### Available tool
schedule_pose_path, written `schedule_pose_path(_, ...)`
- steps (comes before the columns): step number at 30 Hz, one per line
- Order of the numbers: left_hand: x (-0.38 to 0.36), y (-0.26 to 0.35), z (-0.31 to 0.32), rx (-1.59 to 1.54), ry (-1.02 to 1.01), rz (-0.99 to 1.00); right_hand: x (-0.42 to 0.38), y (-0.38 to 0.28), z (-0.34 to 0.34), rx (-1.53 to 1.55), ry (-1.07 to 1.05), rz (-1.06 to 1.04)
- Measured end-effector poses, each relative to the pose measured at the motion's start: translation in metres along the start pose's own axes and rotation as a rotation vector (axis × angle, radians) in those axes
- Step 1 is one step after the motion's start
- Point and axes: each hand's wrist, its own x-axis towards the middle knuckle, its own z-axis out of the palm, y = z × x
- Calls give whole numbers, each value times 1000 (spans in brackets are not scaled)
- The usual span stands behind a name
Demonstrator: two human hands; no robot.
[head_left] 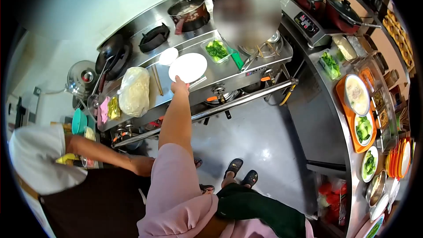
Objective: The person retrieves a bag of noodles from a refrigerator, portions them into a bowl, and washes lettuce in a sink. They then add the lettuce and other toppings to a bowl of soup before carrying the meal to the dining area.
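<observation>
My left hand (179, 86), at the end of a pink sleeve, grips the near rim of a white plate (188, 68). The plate is over the steel counter of the stove, and nothing shows on it. A smaller white dish (168, 56) lies just behind its left edge. To the left are a pair of chopsticks (157, 80) and a clear bag of pale food (134, 91). Right of the plate stands a clear tub of chopped greens (217, 51), beside a green-handled tool (238, 59). My right hand is out of view.
A co-worker's arm (105, 153) reaches in from the left, close to my sleeve. A dark pot (188, 12) sits on a back burner. A steel rail (211, 111) runs along the stove front. On the right counter, an orange tray (343, 89) carries bowls of food.
</observation>
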Motion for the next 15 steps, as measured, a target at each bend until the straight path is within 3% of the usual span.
schedule_pose_path(2,19,-6,7,-93,2,-1,-13,-3,11,17,9,20)
schedule_pose_path(8,39,-12,1,170,-13,96,-58,-5,71,100,47,43)
schedule_pose_path(10,100,-36,-15,608,69,155,-71,9,110,131,59,23)
schedule_pose_path(11,80,-34,-20,620,68,153,-77,15,130,130,58,12)
schedule_pose_path(13,-14,-16,-23,728,238,1380,-90,-15,91,111,67,28)
schedule_pose_path(14,-48,-11,-25,707,-219,1361,-95,-36,65,89,82,41)
schedule_pose_path(15,-54,-14,-28,817,-704,1423,-103,-25,90,-92,58,-143)
